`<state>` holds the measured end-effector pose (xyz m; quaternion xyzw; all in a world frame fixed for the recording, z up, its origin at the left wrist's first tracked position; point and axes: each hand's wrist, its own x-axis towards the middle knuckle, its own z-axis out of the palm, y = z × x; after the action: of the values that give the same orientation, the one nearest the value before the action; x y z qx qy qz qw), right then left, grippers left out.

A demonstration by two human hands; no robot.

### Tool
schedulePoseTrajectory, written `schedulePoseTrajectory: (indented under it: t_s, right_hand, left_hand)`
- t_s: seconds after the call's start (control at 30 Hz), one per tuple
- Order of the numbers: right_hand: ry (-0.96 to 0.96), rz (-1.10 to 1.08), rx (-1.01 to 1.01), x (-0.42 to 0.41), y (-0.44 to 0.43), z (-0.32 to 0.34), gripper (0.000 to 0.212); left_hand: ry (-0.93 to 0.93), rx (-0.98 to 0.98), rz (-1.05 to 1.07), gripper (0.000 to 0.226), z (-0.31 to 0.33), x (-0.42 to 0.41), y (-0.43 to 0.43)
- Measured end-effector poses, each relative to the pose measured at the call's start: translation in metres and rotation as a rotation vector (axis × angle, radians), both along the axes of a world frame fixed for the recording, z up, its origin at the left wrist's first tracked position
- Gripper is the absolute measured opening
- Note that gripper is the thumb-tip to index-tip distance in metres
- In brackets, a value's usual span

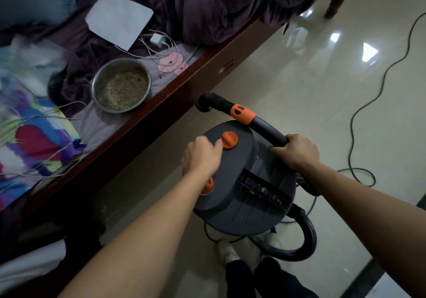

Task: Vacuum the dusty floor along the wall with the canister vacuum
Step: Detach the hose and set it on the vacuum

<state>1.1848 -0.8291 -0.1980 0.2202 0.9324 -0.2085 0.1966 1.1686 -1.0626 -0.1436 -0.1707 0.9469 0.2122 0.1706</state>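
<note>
The bed frame (161,104) runs as a dark red wooden edge diagonally from lower left to upper right, and the vacuum (244,182) stands on the floor just beside it, in a narrow shaded strip. To the right the glossy pale floor (322,90) opens wide, crossed only by a black cord (378,76) that snakes down from the top right corner and loops near the vacuum's right side. A chair leg (334,2) stands at the top, well apart.

The vacuum sits upright, its round dark lid facing up at the camera. The wand (251,118), black with an orange collar, lies across the far side of the lid, its long axis running from the right hand up and left toward the bed frame, with the elbow end pointing that way. The hose (302,242) curls out below, near the person's shoes.

The left hand (202,157) rests on the lid with fingers loosely curled, a fingertip touching the orange knob (229,140). The right hand (297,151) is wrapped closed around the wand's near end.

On the bed, a metal bowl (121,85) sits near the edge.
</note>
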Motion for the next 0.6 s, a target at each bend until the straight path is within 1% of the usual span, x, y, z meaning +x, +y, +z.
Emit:
schedulePoseTrajectory:
  t_s: [0.07, 0.13, 0.23, 0.37, 0.43, 0.5, 0.6]
  right_hand:
    - [-0.026, -0.046, -0.034, 0.009, 0.013, -0.006, 0.042]
    - [-0.043, -0.111, -0.090, 0.023, 0.026, -0.015, 0.043]
    - [-0.041, -0.159, -0.162, 0.036, 0.034, -0.024, 0.047]
    - [-0.046, -0.156, -0.209, 0.033, 0.038, -0.029, 0.050]
    - [-0.064, -0.114, -0.219, 0.031, 0.041, -0.030, 0.049]
    - [-0.063, -0.066, -0.209, 0.029, 0.044, -0.031, 0.048]
    - [-0.062, -0.016, -0.219, 0.026, 0.049, -0.032, 0.046]
  left_hand:
    - [-0.032, 0.046, 0.043, 0.047, -0.005, -0.017, 0.017]
    - [-0.096, 0.042, 0.074, 0.055, -0.013, -0.026, 0.027]
    - [-0.206, 0.026, 0.101, 0.053, -0.021, -0.029, 0.036]
    - [-0.234, 0.227, 0.354, 0.041, -0.022, -0.030, 0.053]
    - [-0.260, 0.348, 0.482, 0.034, -0.019, -0.032, 0.059]
    - [-0.324, 0.492, 0.598, 0.037, -0.015, -0.034, 0.065]
    - [-0.352, 0.587, 0.700, 0.041, -0.014, -0.035, 0.068]
